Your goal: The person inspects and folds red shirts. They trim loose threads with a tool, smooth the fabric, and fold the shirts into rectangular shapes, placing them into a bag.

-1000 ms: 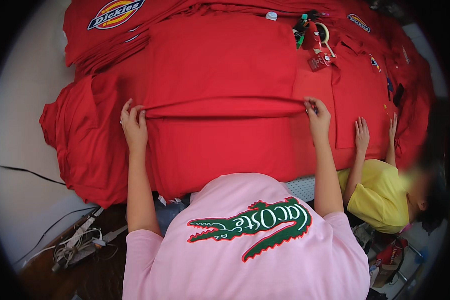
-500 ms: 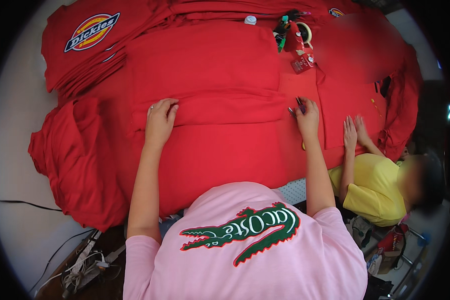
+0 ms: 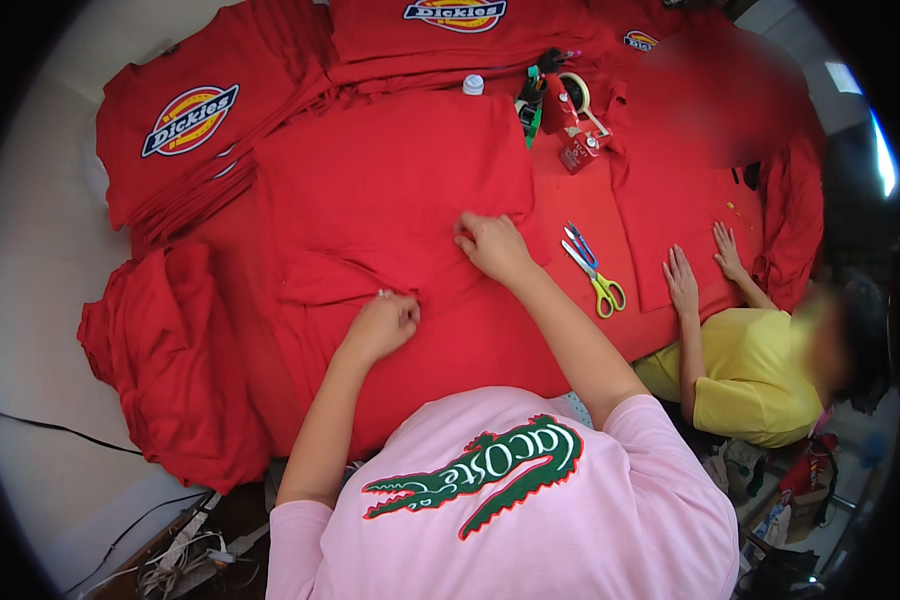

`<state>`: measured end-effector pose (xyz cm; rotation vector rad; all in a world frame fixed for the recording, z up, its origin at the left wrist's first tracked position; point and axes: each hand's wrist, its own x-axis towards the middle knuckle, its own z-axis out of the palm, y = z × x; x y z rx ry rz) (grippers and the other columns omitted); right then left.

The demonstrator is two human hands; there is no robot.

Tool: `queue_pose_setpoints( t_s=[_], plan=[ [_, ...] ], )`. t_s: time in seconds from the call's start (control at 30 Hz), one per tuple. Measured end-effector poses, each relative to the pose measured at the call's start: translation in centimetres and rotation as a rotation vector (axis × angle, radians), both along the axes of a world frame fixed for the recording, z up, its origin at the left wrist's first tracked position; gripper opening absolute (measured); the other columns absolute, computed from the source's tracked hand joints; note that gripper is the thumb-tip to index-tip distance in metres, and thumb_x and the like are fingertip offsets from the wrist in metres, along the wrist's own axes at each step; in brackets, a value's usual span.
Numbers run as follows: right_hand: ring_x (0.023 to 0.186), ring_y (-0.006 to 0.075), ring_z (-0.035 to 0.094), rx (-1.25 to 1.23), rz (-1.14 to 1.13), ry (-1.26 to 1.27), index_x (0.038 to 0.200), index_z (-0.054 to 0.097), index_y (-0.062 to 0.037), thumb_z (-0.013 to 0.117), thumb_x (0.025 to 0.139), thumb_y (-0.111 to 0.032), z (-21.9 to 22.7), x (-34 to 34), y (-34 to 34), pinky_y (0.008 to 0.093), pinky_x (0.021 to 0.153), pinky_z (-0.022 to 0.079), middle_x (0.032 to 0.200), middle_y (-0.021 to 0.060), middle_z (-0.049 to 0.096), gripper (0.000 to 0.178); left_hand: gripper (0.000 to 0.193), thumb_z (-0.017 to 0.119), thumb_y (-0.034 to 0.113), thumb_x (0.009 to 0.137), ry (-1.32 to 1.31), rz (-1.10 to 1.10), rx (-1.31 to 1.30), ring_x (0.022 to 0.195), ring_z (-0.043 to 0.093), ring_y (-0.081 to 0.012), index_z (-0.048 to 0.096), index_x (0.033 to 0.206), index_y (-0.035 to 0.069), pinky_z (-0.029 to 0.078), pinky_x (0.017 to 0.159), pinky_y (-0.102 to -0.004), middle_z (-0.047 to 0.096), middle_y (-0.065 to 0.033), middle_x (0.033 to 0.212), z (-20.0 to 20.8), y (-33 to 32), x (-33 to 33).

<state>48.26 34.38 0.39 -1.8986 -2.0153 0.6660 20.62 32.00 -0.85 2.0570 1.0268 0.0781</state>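
Observation:
A red garment (image 3: 390, 180) lies spread in front of me, its lower part rumpled in folds between my hands. My left hand (image 3: 385, 325) is closed, fingers curled on the cloth near the garment's lower edge. Farther up and to the right, my right hand (image 3: 492, 247) pinches the cloth with bent fingers. Exactly how much fabric each hand grips is partly hidden. To the right of my right hand lie yellow-handled scissors (image 3: 605, 290), with small blue thread snips (image 3: 581, 247) against their blades.
Stacks of red garments with round emblems (image 3: 191, 120) stand at the far left and back. A crumpled red pile (image 3: 170, 370) sits at left. Tape (image 3: 576, 93), a white-capped bottle (image 3: 473, 85) and small tools lie at back right. A co-worker in yellow (image 3: 745, 375) rests both hands on red cloth.
The snips have left my right hand and lie by the scissors. My right hand has moved left onto the garment; my left hand has come inward and nearer me. The folded cloth is now rumpled.

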Motion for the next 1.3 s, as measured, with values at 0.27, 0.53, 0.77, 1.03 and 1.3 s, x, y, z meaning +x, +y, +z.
queue_pose_setpoints(
  t_s=[0.27, 0.53, 0.77, 1.03, 1.3],
  plan=[
    [0.095, 0.0432, 0.072, 0.115, -0.148, 0.233, 0.107, 0.065, -0.0030, 0.063, 0.099, -0.021, 2.5, -1.8, -1.9, 0.0523, 0.083, 0.056, 0.099, 0.0232, 0.074, 0.020, 0.054, 0.077, 0.007, 0.086, -0.295, 0.258, 0.354, 0.129, 0.060, -0.0326, 0.060, 0.137, 0.008, 0.044, 0.112, -0.0458, 0.063, -0.0131, 0.136, 8.1, -2.9, 2.5],
    [0.094, 0.0082, 0.057, -0.101, 0.439, 1.344, 0.111, 0.058, -0.0037, 0.057, 0.110, -0.017, 21.7, -4.9, -9.5, 0.0277, 0.084, 0.048, 0.101, 0.0000, 0.061, 0.013, 0.048, 0.067, 0.022, 0.093, -0.235, 0.410, 0.524, 0.122, 0.063, -0.0361, 0.061, 0.138, 0.007, 0.043, 0.112, -0.0500, 0.069, -0.0173, 0.127, 8.8, 1.6, 2.0],
    [0.105, 0.0194, 0.063, 0.470, 0.190, 0.818, 0.139, 0.051, -0.0057, 0.079, 0.095, -0.031, 22.7, -2.5, -11.1, 0.0349, 0.092, 0.051, 0.114, 0.0089, 0.059, 0.058, 0.040, 0.076, 0.011, 0.088, -0.046, 0.384, 0.337, 0.099, 0.071, -0.0355, 0.070, 0.127, 0.008, 0.054, 0.096, -0.0424, 0.075, -0.0160, 0.110, 13.8, 0.7, 1.5],
    [0.103, 0.0415, 0.069, 0.362, -0.265, 0.168, 0.154, 0.046, -0.0125, 0.076, 0.081, -0.011, 11.6, -4.3, -7.5, 0.0511, 0.082, 0.059, 0.125, 0.0176, 0.056, 0.079, 0.039, 0.063, 0.008, 0.096, -1.259, 0.281, -0.705, 0.112, 0.072, -0.0240, 0.063, 0.133, -0.007, 0.056, 0.102, -0.0355, 0.073, -0.0144, 0.123, 25.0, -4.2, 0.8],
    [0.109, 0.0194, 0.072, -0.582, -0.203, 1.246, 0.120, 0.072, 0.0017, 0.066, 0.099, -0.020, 17.1, -5.7, -5.4, 0.0375, 0.096, 0.059, 0.116, 0.0147, 0.076, 0.031, 0.087, 0.087, 0.000, 0.074, -0.461, 0.467, 0.125, 0.114, 0.069, -0.0261, 0.043, 0.149, -0.002, 0.055, 0.103, -0.0384, 0.071, -0.0152, 0.121, 18.3, -2.1, -3.6]
  ],
)
